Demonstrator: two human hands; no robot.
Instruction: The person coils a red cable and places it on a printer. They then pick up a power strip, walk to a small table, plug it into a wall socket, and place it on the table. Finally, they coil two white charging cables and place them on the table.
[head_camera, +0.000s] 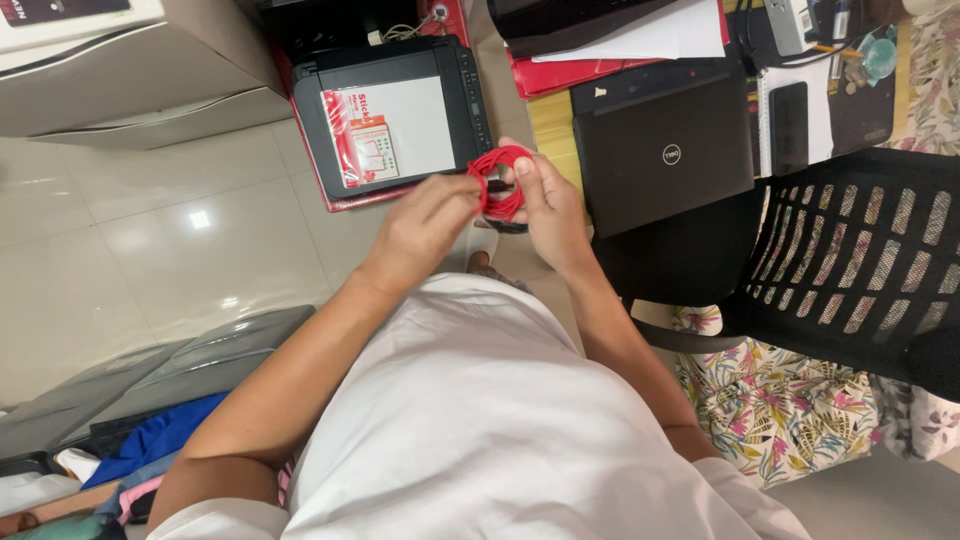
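A coil of red cable (497, 180) is held up in front of my chest, wound into a small loop. My right hand (548, 205) grips the coil from its right side, fingers curled around the loop. Fingers pinched on the left edge of the coil belong to my left hand (425, 225). Both hands hover above a black printer (395, 115) on the floor and next to a closed black laptop (665, 150).
A black mesh chair (850, 250) with a floral cushion stands at the right. Red folders, papers and a phone lie on the desk beyond the laptop. A grey open case with clothes sits at the lower left on the pale tiled floor.
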